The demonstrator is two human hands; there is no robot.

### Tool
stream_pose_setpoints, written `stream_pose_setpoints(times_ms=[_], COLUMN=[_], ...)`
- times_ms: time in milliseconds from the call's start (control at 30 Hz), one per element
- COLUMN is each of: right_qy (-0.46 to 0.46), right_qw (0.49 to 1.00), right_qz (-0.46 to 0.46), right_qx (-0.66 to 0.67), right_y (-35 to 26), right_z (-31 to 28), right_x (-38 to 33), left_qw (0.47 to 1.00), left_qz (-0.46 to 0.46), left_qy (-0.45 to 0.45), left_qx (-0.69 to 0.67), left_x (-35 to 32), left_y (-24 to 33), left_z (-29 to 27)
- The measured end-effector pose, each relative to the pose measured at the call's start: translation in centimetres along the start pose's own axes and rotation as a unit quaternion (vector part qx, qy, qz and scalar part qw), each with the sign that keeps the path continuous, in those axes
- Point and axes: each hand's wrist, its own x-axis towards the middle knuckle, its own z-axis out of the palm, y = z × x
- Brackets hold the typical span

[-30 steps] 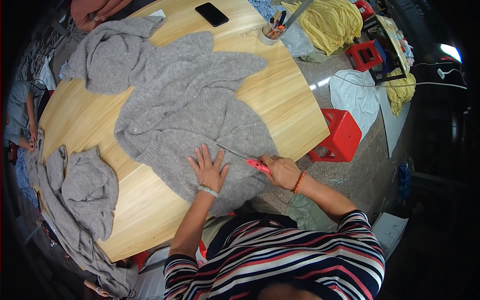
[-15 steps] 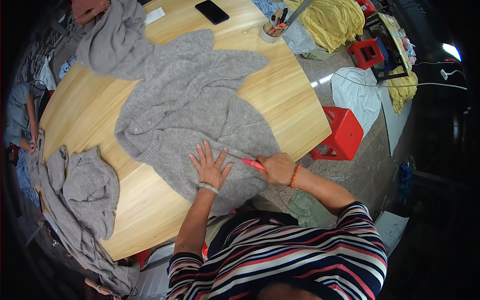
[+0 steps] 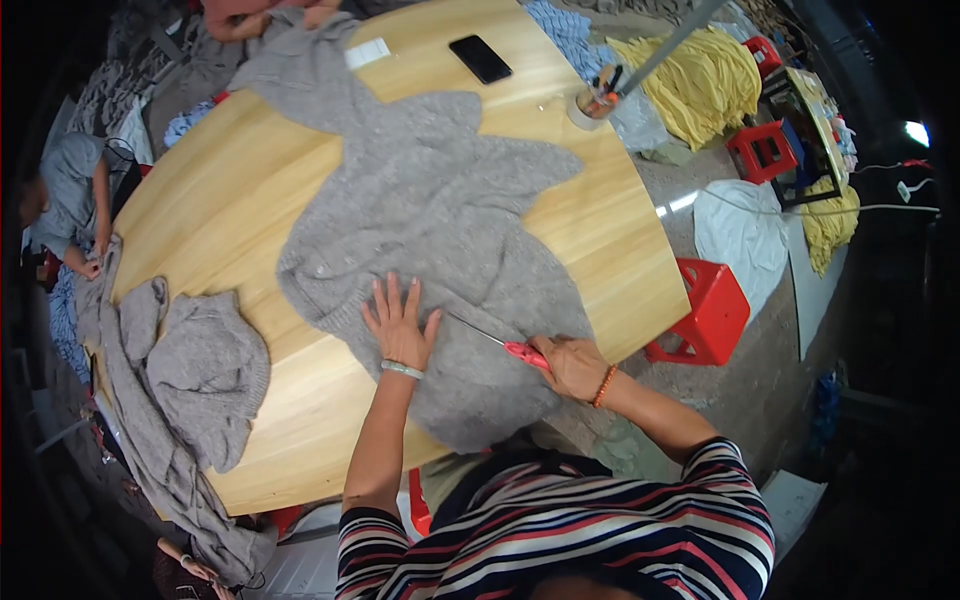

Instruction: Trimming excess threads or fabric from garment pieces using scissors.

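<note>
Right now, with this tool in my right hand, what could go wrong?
The red-handled tool has its thin metal shaft pointing close to your left hand, so a slip might poke it. The shaft also lies against the gray knit garment and could snag a loop. Across the table, another person's hand touches gray knit; a tug might shift yours.

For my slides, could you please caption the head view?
Left hand on a grey knit garment, right hand holding a red-handled tool.

The pale, curved, wood-grained tabletop [image 3: 637, 250] is overlaid by grey knitted garments [image 3: 430, 225]; a rectangular black phone [image 3: 480, 59], white rectangular slip [image 3: 367, 53] and round pen-filled cup [image 3: 590, 108] are also carried.
</note>
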Motion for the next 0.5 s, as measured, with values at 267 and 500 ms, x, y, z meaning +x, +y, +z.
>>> stream_pose_setpoints(times_ms=[267,500], right_qy=[0.002,-0.019], right_qw=[1.000,1.000], right_qz=[0.010,-0.020], right_qx=[0.012,0.005], right_y=[-3.4,-4.3], right_z=[0.3,-0.8], right_x=[6.8,9.9], left_qw=[0.992,0.991], left_qz=[-0.021,-0.017], left_qy=[-0.114,-0.127], left_qx=[0.058,0.036], left_x=[0.2,1.0], left_y=[-3.3,-3.5], left_z=[1.0,0.5])
